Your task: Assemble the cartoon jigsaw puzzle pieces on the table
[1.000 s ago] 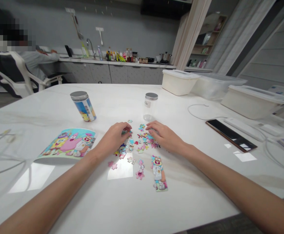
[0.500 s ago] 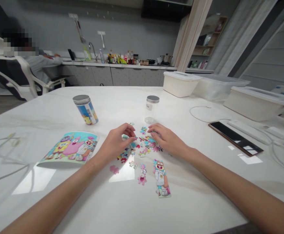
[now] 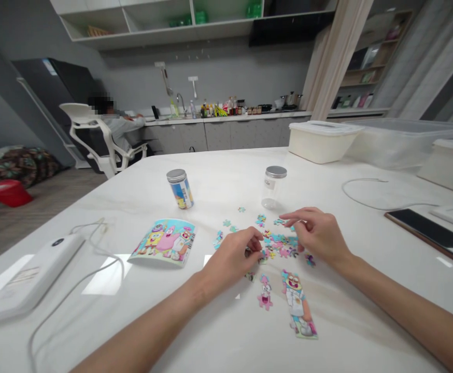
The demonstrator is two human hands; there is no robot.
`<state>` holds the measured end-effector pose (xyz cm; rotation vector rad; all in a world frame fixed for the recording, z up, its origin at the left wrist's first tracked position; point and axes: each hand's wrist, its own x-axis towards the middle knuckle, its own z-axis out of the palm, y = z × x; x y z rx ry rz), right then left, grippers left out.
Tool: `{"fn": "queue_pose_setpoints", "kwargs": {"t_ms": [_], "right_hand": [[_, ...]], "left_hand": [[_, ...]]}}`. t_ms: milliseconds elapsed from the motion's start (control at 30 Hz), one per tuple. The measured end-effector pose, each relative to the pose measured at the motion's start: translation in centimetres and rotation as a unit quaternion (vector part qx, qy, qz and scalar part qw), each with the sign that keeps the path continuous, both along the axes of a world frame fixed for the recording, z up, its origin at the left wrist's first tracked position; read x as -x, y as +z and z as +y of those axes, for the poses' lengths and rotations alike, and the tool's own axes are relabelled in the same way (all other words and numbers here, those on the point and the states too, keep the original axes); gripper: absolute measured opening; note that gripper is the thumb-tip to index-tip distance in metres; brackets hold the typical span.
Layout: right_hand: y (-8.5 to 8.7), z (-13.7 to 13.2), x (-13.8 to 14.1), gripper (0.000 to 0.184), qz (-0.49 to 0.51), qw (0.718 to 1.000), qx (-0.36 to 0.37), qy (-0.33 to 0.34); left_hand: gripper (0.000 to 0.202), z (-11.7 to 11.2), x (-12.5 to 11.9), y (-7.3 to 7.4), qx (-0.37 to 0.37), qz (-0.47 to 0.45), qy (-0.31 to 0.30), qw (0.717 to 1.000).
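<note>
Colourful jigsaw pieces (image 3: pixel 284 239) lie loosely heaped between my two hands. Over the left side of the heap, my left hand (image 3: pixel 236 254) has its fingers curled in toward the thumb; whatever they hold is hidden. My right hand (image 3: pixel 320 235) hovers at the heap's right side, its index finger stretched out and the thumb apart, nothing visible in it. Nearer me lie a joined strip of puzzle (image 3: pixel 298 305) with a cartoon figure in white and a small pink joined section (image 3: pixel 265 293) with a face. The curved picture sheet (image 3: pixel 164 242) rests left of my left hand.
Behind the pieces stand a picture-wrapped jar (image 3: pixel 180 189) and a clear jar (image 3: pixel 273 187), both lidded. A phone (image 3: pixel 436 233) and a cable lie right, a white power bank (image 3: pixel 30 274) left. Storage boxes (image 3: pixel 322 142) line the far right. A person (image 3: pixel 121 129) sits beyond the table.
The view has swung left and up. My left hand has shifted right and nearer, over the lower left of the pieces. The index finger of my right hand is now stretched out further.
</note>
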<state>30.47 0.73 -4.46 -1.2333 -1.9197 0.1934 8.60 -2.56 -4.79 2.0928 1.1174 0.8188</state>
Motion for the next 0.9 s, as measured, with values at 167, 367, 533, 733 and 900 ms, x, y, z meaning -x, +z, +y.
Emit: {"fn": "queue_pose_setpoints", "kwargs": {"t_ms": [167,367,533,733,900], "right_hand": [[-0.3,-0.13,-0.13,0.031,-0.004,1.0,-0.009,0.026],[0.22,-0.35,0.3,0.022,0.028,0.999,-0.028,0.005],[0.61,-0.22,0.41,0.042,0.004,0.997,-0.071,0.026],[0.24,0.0,0.3,0.041,-0.016,0.998,-0.055,0.002],[0.18,0.04,0.31,0.042,-0.016,0.999,-0.05,-0.007]], "left_hand": [[0.02,-0.3,-0.11,0.28,-0.009,0.007,-0.009,1.0],[0.021,-0.31,-0.15,0.25,-0.023,0.033,-0.013,0.999],[0.019,-0.11,-0.07,0.0,-0.042,0.043,-0.024,0.998],[0.013,0.06,0.19,-0.36,-0.048,0.054,-0.023,0.997],[0.014,0.14,0.28,-0.49,-0.048,0.063,-0.022,0.997]]}}
